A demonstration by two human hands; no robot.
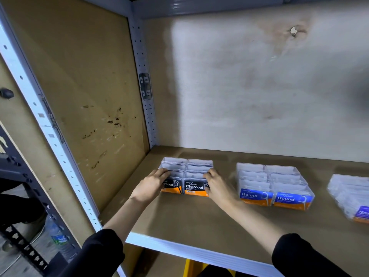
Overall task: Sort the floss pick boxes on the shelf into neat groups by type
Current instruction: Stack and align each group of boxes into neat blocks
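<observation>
Three groups of clear floss pick boxes stand on the brown shelf [179,220]. At the left, the black-and-orange Charcoal boxes [194,188] form two rows, several deep. My left hand [152,184] presses against the group's left side and my right hand [216,185] against its right side, fingers curled over the front boxes. In the middle sits the blue Round group [273,188], also two rows. A third group with a blue-purple label [351,196] lies at the right edge, partly cut off by the frame.
A brown side panel [83,100] closes the shelf on the left and a stained wall [259,86] closes it at the back. A perforated white upright [50,132] stands at front left. A water bottle [58,236] sits low beyond it.
</observation>
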